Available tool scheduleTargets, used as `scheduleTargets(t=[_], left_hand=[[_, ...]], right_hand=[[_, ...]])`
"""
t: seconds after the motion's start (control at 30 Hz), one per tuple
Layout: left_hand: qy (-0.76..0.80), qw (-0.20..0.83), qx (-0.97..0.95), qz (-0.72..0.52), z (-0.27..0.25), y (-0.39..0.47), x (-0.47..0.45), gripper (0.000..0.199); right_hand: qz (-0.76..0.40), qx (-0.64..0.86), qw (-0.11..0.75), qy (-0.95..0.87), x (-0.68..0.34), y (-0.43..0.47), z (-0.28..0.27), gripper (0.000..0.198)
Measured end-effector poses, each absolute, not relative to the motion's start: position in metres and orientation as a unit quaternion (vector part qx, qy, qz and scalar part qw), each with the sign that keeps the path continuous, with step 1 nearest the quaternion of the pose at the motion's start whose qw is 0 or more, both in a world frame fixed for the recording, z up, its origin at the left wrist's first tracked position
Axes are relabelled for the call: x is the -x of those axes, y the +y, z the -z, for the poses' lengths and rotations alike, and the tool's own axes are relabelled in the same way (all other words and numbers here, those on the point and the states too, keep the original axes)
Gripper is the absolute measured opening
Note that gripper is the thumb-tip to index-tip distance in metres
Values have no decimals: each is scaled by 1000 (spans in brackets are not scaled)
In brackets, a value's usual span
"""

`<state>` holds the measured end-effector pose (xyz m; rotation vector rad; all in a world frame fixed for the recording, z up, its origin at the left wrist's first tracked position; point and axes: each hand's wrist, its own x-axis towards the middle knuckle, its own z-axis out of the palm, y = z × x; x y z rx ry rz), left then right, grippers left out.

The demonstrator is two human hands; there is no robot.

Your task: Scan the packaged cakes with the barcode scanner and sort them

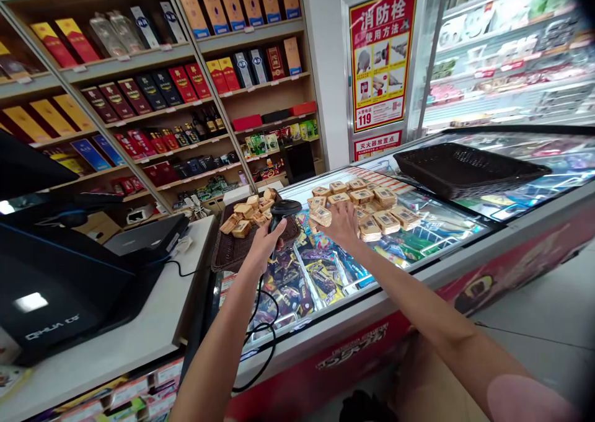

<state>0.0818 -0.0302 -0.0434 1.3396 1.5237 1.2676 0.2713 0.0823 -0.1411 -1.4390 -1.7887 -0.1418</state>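
My left hand (268, 243) is wrapped round the handle of a black barcode scanner (286, 207), its cord hanging down in front of the freezer. With its fingers bent, my right hand (343, 225) grips a small tan packet (320, 216) with a printed label, tilted up toward the scanner head. Stacks of similar tan packets (387, 221) lie around and behind that hand on the freezer's glass top (446, 239). To the left, a brown woven basket (222, 256) bears a loose heap of such packets (251, 211), partly behind the scanner.
A dark shallow basket (471, 168) lies on the freezer at the right. On the left counter (153, 313) stands a black till machine (60, 285). Shelves of boxed bottles (158, 90) line the back wall, and a lit chiller (506, 56) stands at the far right.
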Motion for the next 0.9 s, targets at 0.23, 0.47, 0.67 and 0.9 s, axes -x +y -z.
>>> scheduleTargets(t=[0.23,0.47,0.67,0.9], left_hand=[[591,369,-496,-519,48,-37,-61,54],[615,354,-462,-532,48,-51,-25,55],[623,320,-396,-594,51,-65,44,57],[645,302,-351,-608,65,-86,93,57]], right_hand=[[78,556,356,-747,-275,60,176,55],[83,545,347,-759,-255,55,177,57],[59,490,325,-807,-187,74,140,35],[-7,511,246,-824,-58,121,113,33]])
